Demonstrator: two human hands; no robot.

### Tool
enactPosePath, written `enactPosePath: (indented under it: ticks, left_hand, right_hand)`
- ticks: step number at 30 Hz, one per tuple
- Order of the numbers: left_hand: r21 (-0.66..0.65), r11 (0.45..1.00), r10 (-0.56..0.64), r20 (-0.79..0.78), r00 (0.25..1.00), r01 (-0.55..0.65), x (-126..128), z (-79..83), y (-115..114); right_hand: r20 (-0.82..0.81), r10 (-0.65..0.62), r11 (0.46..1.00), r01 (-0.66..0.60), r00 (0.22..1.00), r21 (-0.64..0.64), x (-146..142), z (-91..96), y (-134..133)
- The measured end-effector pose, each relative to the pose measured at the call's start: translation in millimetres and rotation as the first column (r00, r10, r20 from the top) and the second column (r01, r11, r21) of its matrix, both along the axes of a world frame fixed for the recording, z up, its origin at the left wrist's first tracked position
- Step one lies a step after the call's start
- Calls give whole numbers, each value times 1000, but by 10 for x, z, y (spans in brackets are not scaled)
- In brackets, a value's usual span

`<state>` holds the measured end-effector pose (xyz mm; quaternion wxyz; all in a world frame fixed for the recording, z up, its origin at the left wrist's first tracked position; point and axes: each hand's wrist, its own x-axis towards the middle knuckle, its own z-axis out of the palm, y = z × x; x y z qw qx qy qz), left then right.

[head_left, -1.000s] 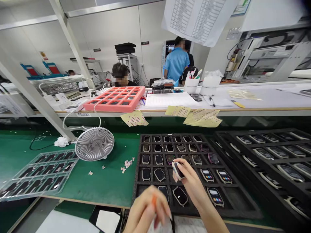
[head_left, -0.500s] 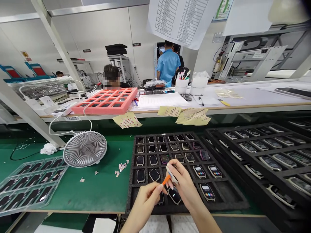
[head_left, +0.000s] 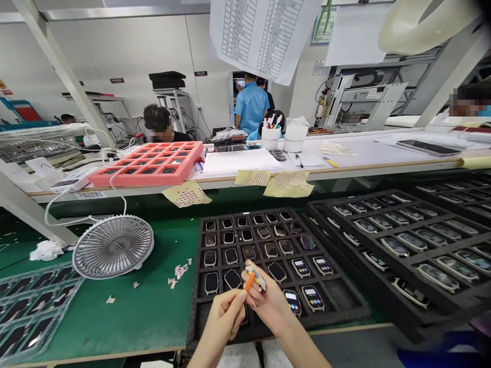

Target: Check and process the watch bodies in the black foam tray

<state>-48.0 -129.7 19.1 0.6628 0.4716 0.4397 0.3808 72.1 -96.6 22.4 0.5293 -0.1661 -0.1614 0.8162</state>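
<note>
Left fingers (head_left: 233, 302) pinched shut on an orange pick (head_left: 249, 281), its tip at a smartwatch (head_left: 255, 276) held between the right fingers (head_left: 264, 295), both hands above a black foam tray (head_left: 194, 327) of watches (head_left: 301, 268), on a green counter (head_left: 130, 322)

Quick count from my bench: two bare hands (head_left: 245, 306), one orange plastic stick (head_left: 249, 281), one white-edged smartwatch (head_left: 255, 276), three black foam trays (head_left: 195, 317), three yellow perforated sticker sheets (head_left: 288, 184), two white cups (head_left: 293, 145), one round white desk fan (head_left: 113, 247), one pink foam tray (head_left: 134, 179).
</note>
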Motion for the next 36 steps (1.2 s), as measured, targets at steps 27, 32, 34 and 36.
enactPosePath:
  ticks: [27, 32, 34, 36]
  left_hand:
    - [451, 857, 513, -797, 320, -251, -1200, -475, 499]
    - [476, 850, 515, -652, 557, -228, -911, -306, 402]
    - [457, 869, 449, -571, 688, -188, -699, -217, 328]
    - [396, 911, 309, -468, 828, -116, -457, -143, 242]
  right_hand:
    - [551, -647, 748, -299, -526, 593, 612, -541, 195]
    - [559, -555, 826, -326, -616, 460, 821, -640, 215]
    - [653, -542, 840, -324, -528, 435, 835, -637, 221]
    - [767, -537, 842, -285, -352, 458, 826, -585, 208]
